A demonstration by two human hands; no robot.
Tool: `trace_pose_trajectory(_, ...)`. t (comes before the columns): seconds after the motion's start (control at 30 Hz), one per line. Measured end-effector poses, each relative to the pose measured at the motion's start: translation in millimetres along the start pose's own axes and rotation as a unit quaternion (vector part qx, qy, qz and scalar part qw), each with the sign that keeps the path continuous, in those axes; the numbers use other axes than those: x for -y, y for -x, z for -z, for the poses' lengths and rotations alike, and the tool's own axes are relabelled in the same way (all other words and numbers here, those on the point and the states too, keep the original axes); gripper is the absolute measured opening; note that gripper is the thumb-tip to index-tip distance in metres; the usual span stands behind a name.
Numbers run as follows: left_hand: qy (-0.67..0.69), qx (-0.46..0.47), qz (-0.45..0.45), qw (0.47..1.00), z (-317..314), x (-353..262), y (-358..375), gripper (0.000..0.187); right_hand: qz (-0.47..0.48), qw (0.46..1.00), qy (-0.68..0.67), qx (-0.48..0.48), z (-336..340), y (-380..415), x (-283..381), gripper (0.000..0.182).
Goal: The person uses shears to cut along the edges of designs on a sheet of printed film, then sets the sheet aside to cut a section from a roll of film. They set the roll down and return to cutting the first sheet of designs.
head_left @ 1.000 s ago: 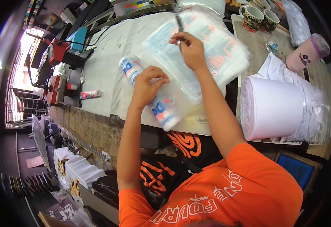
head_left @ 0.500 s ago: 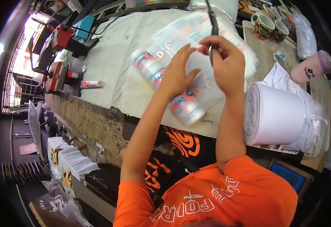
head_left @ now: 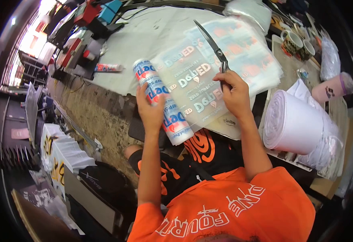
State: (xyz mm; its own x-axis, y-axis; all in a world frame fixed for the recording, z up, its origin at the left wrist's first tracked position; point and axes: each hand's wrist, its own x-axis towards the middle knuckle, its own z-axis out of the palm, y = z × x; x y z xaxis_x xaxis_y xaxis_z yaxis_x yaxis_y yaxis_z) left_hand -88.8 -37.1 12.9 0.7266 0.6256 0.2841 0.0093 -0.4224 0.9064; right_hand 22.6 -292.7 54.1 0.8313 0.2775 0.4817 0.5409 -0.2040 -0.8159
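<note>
Here, the left hand (head_left: 150, 107) is cupping a printed film roll (head_left: 176, 115), its fingers (head_left: 143, 88) lying along one side and its thumb along the other; how firmly they are pressing, I cannot tell. The right hand (head_left: 229, 79) is gripping black-handled scissors (head_left: 212, 42), its fingers closing around the handles while the blades are pointing away from the body, lying together. Between the two sets of fingers, a translucent printed sheet (head_left: 196, 76) is stretching from the roll, blue and red lettering showing on it. Just beyond the right fingers, a stack of printed sheets (head_left: 251, 58) is covering part of the pale-covered tabletop (head_left: 138, 40). Past the left fingers, off to their left, a small printed tube (head_left: 109, 67) is lying near the edge. To the right of the right fingers, a white fabric roll (head_left: 293, 121) is resting; farther out that way, two patterned mugs (head_left: 291, 43) and a pink tumbler (head_left: 332, 88) are sitting near one another.
</note>
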Motion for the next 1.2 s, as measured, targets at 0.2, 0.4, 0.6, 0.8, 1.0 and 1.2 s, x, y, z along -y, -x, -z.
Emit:
trace_pose_trajectory(0.2,-0.123,0.009,-0.032,0.992,-33,5,-30,0.082,-0.012,0.999,0.024,0.036,2,5,6,0.024)
trace_pose_trajectory(0.4,-0.027,-0.002,-0.030,0.999,-40,30,-74,0.083,-0.122,0.978,-0.127,0.111,21,59,31,0.054)
trace_pose_trajectory(0.6,0.029,-0.018,-0.024,0.999,-33,40,-70,0.079,-0.329,0.868,-0.199,0.313,65,138,55,0.072)
trace_pose_trajectory(0.8,-0.015,-0.051,0.004,0.999,-41,23,-65,0.076,-0.419,0.804,-0.285,0.311,90,167,66,0.074)
trace_pose_trajectory(1.0,-0.018,-0.028,-0.037,0.999,-59,18,-68,0.075,-0.397,0.823,-0.241,0.327,88,158,58,0.072)
trace_pose_trajectory(1.2,0.032,-0.006,-0.045,0.998,-51,26,-66,0.073,-0.401,0.826,-0.204,0.339,76,157,63,0.069)
